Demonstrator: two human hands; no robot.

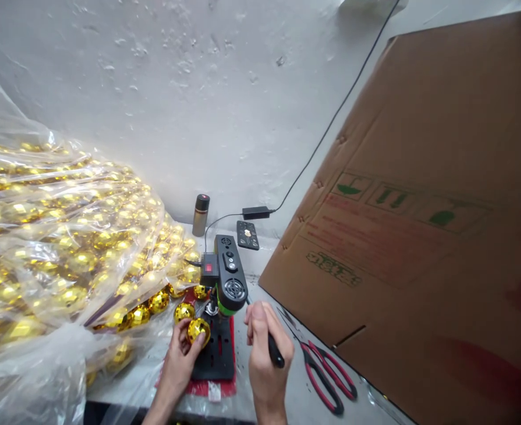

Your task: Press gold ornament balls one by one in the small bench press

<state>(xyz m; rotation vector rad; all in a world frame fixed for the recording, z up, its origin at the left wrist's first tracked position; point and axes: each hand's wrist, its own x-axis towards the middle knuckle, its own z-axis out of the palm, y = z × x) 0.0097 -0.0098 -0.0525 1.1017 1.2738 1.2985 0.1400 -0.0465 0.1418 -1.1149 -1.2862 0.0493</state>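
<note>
My left hand (178,357) pinches a small gold mirror ball (198,330) and holds it on the black base plate (218,360) under the head of a small bench press machine (227,274). My right hand (266,348) is closed around the machine's black lever handle (275,354). A red light glows on the machine's side box (208,267). More loose gold balls (184,311) lie just left of the machine.
A big clear plastic bag full of gold mirror balls (56,236) fills the left. A large flattened cardboard box (419,224) leans on the right. Red-handled scissors (324,375) lie right of my hand. A metal flask (200,214), remote (248,235) and power adapter (255,212) sit by the wall.
</note>
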